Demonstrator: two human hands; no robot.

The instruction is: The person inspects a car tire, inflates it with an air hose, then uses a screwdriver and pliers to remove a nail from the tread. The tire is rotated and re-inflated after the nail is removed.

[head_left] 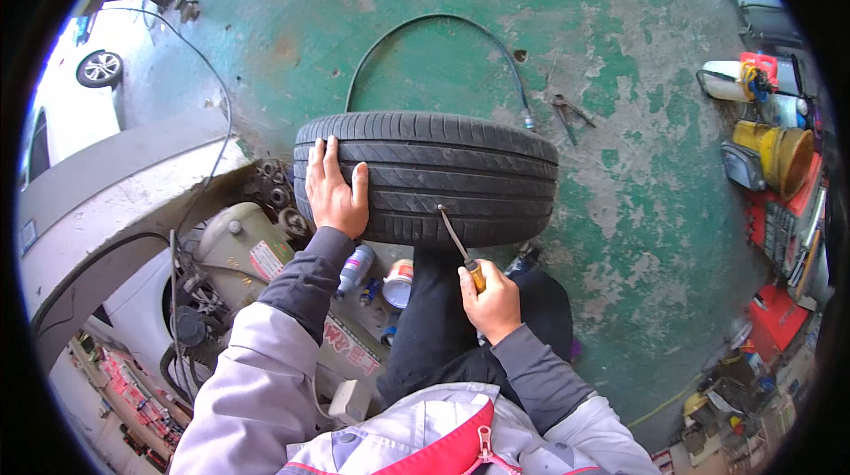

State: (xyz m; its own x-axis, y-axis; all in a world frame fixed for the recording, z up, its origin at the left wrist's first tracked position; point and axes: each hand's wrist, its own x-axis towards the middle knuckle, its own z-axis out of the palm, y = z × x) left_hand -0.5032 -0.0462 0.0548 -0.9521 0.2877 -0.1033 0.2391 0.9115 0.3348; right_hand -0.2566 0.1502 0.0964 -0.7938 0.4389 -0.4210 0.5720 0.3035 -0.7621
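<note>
A black car tire (505,165) stands on its tread in front of me, its grooved face turned up toward me. My left hand (336,196) lies flat on the tire's left part, fingers stretched and thumb apart. In my right hand (493,307) is a screwdriver (477,275) with a yellow handle, gripped in closed fingers. Its thin metal shaft slants up and left, and the tip meets the tread near the lower middle, at a small pale spot. Whether the tip is inside the rubber, I cannot tell. My dark-trousered knees are just below the tire.
Beyond the tire a dark hose (434,16) curves over the green floor, with pliers (574,112) lying to its right. An air compressor (239,245) stands at left. A bottle (357,268) and a can (397,285) sit by my leg. Tools and a yellow bucket (786,161) line the right.
</note>
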